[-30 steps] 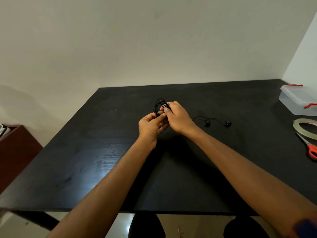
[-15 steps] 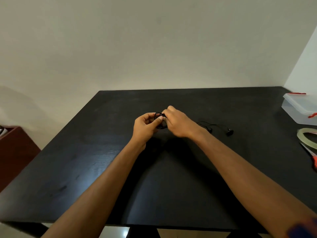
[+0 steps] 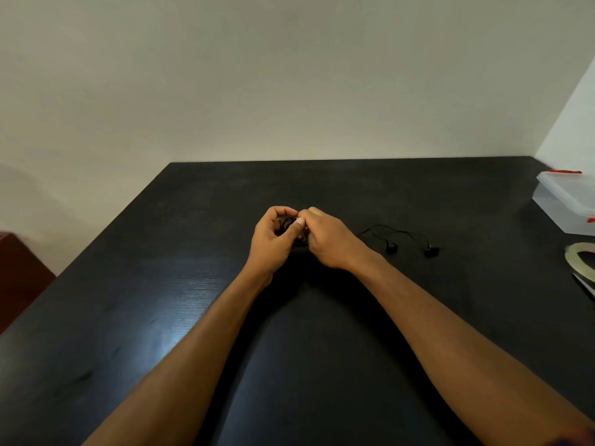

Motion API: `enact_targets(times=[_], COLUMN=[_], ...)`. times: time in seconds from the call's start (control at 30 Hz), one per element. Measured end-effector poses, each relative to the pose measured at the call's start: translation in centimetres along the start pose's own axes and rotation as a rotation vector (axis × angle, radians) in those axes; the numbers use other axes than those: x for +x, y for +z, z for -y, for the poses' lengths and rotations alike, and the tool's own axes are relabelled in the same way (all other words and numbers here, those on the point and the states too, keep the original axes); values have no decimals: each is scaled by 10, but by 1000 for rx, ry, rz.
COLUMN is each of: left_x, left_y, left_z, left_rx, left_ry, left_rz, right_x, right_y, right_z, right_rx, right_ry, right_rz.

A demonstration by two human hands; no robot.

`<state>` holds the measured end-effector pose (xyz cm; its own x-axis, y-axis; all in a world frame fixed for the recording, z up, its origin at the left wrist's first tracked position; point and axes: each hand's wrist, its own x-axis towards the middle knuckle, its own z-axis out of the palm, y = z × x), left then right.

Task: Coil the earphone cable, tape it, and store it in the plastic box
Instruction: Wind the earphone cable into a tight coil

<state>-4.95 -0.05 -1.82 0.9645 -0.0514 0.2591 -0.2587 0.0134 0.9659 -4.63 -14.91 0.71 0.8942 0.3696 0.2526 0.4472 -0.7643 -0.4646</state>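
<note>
Nearest us, two bare forearms [image 3: 199, 349] reach out over a black table [image 3: 128, 317] and meet at the coil [image 3: 287, 223] of black earphone cable, which we take as our landmark. It is held just above the tabletop, near the table's middle.

Far to the right of the coil and a little nearer to us, a grey blade [image 3: 584, 283] lies at the frame edge, with the rest of it cut off. Just beyond the blade sits a tape roll [image 3: 571, 257] of pale, clear tape, lying flat and also partly cut off.

At the coil itself, our left hand [image 3: 269, 241] has its fingers curled round the loops from the left, and its thumb presses on them from the near side. Our right hand [image 3: 333, 241] closes on the coil from the right, its fingertips pinching the cable against the left thumb. The hands hide most of the coil.

Right of the coil, a loose cable [image 3: 383, 227] trails across the table to two earbuds [image 3: 391, 247], which lie on the surface well apart from the hands.

Farther back and far right of the coil stands the plastic box [image 3: 561, 204], translucent, lid on, with red clips.

Far left of the coil, off the table, we see a red-brown cabinet [image 3: 19, 275]. Behind everything rises a plain pale wall [image 3: 289, 75].
</note>
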Motion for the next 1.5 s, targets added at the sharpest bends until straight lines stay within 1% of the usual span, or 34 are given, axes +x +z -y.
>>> enact_targets(times=[0.1, 0.23, 0.3, 0.4, 0.5, 0.6, 0.77, 0.87, 1.0, 1.1, 1.23, 1.4, 1.5], left_x=[-1, -4, -5, -5, -6, -6, -6, -6, -6, -8, -10, -11, -13], left_y=[0, 1, 0, 1, 0, -3, -3, -4, -4, -4, -9, -13, -13], left_z=[3, 3, 2, 0, -2, -3, -2, -1, -2, -4, -5, -7, -8], left_rx=[8, 179, 262, 306, 294, 267, 203, 146, 15, -5, -44, -182, -195], left_ry=[26, 147, 185, 208, 213, 204, 175, 151, 24, -42, -78, -174, -172], left_rz=[-29, -95, -112, -125, -139, -150, -166, -157, -121, -67, 10, 22, 13], right_x=[-3, -6, -8, -11, -12, -11, -12, -12, -12, -15, -14, -16, -14], right_y=[2, 10, 13, 13, 9, 4, 2, 1, -2, -4, -2, -1, 1], right_z=[3, 11, 14, 16, 16, 15, 15, 15, 12, 11, 6, 5, 5], right_rx=[30, 154, 285, 542, 824, 974, 942, 805, 598, 576, 460, 580, 627], right_ry=[13, 57, 105, 186, 246, 290, 273, 248, 165, 76, 34, 2, 16], right_rz=[-1, -50, -72, -108, -111, -89, -35, -60, -112, -80, -114, -128, -161])
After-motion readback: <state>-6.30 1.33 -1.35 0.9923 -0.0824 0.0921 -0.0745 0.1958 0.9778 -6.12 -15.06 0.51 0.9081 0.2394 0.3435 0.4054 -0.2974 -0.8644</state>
